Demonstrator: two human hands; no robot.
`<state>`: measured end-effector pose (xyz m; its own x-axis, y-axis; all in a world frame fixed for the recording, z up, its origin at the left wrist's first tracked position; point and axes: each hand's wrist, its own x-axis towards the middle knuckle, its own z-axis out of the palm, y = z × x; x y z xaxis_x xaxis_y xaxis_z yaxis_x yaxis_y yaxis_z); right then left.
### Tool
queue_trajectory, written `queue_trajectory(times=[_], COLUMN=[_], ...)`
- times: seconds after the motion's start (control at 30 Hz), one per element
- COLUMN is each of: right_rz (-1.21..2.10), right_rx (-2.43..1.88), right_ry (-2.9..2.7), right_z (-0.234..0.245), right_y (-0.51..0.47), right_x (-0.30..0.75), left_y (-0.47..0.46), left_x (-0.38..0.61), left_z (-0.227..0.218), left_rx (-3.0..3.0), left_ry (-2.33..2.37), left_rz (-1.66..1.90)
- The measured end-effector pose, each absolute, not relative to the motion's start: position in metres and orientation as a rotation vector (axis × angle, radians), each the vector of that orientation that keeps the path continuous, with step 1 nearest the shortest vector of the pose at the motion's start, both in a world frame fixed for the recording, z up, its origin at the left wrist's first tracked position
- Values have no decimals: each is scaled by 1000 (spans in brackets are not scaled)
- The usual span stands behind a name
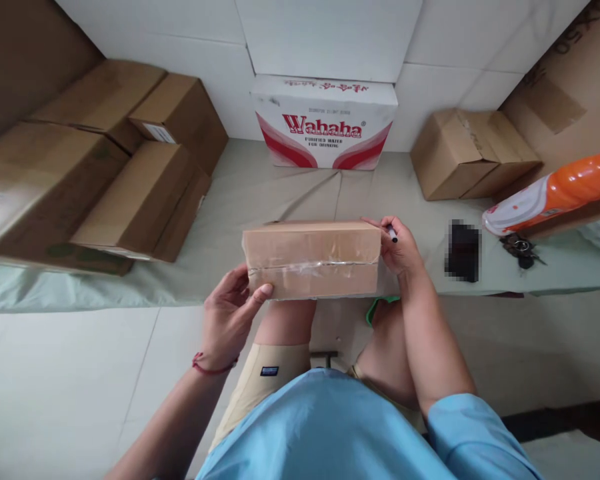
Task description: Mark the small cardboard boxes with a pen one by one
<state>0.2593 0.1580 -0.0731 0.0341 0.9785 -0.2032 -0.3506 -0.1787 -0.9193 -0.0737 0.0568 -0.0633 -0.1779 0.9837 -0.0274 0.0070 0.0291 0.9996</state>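
A taped brown cardboard box point(313, 247) is held in front of me at the table's near edge. Clear tape runs along the seam of the side facing me. My left hand point(233, 310) grips its lower left corner, thumb on the near face and fingers partly hidden beside it. At the right end, my right hand point(403, 250) is closed around a pen point(393, 234) with a dark tip, a marker by its look. The fingers of that hand also touch the box's right side.
Several brown cartons point(130, 193) are stacked at the left. A white and red Wahaha water carton point(325, 123) stands against the wall. To the right are a smaller carton point(473, 153), a blurred dark object point(463, 251), keys point(520, 248) and an orange-wrapped roll point(560, 190).
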Motion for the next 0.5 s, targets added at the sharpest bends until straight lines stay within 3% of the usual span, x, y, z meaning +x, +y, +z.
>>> queue_trajectory(times=[0.23, 0.5], right_rz=[1342, 1309], right_rx=[-998, -970], right_ry=[-805, -936], right_z=[-72, -66], right_y=[159, 155], right_x=[256, 261], left_y=[41, 28], left_x=[-73, -70], left_z=[-84, -65], left_rx=[1352, 1260], left_ry=[1417, 1218], left_rz=[1266, 1232])
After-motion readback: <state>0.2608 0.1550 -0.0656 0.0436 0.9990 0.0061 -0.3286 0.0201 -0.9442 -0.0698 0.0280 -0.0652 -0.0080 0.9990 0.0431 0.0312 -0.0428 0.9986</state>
